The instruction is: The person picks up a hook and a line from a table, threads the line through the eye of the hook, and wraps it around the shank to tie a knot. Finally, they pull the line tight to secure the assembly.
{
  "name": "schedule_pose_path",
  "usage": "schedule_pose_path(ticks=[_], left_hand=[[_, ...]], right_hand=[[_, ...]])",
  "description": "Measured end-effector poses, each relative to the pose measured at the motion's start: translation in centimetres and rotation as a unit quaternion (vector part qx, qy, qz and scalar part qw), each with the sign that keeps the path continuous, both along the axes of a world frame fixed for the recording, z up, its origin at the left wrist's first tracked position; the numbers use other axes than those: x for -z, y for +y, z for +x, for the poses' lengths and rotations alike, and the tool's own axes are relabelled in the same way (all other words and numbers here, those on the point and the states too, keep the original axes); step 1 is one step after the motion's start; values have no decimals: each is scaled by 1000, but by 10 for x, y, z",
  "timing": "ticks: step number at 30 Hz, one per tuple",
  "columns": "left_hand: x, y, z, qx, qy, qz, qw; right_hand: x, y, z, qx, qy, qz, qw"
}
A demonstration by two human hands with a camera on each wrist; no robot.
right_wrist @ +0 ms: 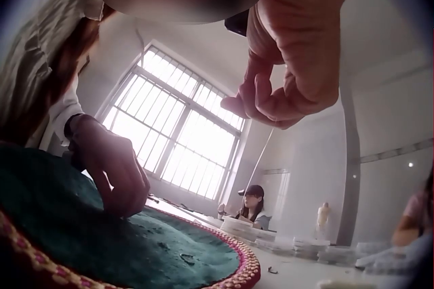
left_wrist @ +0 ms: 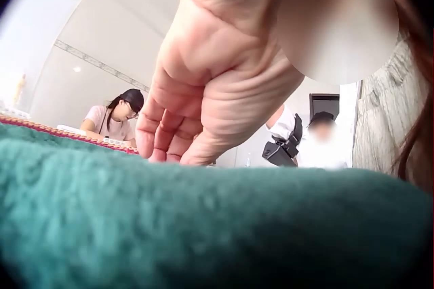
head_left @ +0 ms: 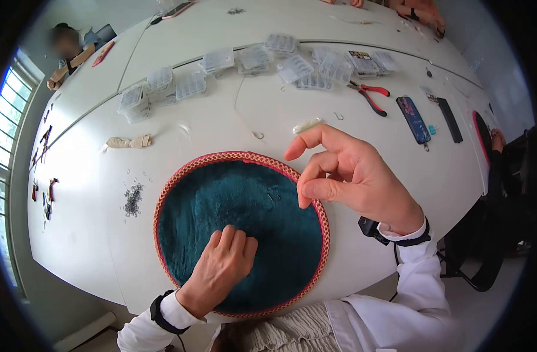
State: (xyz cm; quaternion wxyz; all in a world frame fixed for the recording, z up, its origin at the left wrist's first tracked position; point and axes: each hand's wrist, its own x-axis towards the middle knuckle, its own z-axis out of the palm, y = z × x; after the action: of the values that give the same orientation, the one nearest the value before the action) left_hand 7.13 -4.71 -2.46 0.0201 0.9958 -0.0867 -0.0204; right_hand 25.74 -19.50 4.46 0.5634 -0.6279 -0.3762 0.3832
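Observation:
My left hand is over the dark green round mat, with its fingers bent down and fingertips close together. In the left wrist view, the fingertips of the left hand reach the green plush; I cannot tell what lies between them. Above the mat's right rim, my right hand is raised with thumb and bent fingers together and the index finger reaching out. A thin pale line runs down from the right fingers in the right wrist view. A dark fish hook lies on the mat near its upper right.
Left of the mat is a pile of small dark hooks. Beyond it lie a cloth-wrapped bundle, clear plastic boxes, red-handled pliers and a phone. A loose hook sits past the mat's far rim. Other people sit around the table.

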Motion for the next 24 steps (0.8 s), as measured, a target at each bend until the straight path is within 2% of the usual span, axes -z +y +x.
schedule_pose_path(ticks=[2, 4, 5, 8, 11, 14, 16, 20, 24], left_hand=[[-1, 1, 1, -3, -14, -2, 1000], [-1, 5, 3, -8, -35, -71, 997], [-1, 8, 4, -8, -38, -71, 997], [-1, 15, 5, 28, -38, -114, 992], [-1, 16, 4, 37, -24, -82, 996], [2, 11, 2, 44, -86, -34, 995], [5, 10, -2, 8, -93, -34, 995], [1, 16, 1, 2, -75, -80, 994], [-5, 26, 10, -42, -2, -153, 987]], right_hand=[[1, 0, 0, 3, 7, 11, 1000], [-1, 1, 2, -3, 13, -27, 1000], [-1, 1, 2, -7, 29, -14, 999], [1, 1, 1, -7, 29, 8, 1000], [-3, -1, 3, -12, 23, 0, 1000], [-3, -2, 3, -8, 4, 4, 1000], [-4, -2, 3, -6, 5, -1, 1000], [-2, 1, 5, -14, -8, 4, 1000], [-4, 3, 2, -11, 7, -9, 1000]])
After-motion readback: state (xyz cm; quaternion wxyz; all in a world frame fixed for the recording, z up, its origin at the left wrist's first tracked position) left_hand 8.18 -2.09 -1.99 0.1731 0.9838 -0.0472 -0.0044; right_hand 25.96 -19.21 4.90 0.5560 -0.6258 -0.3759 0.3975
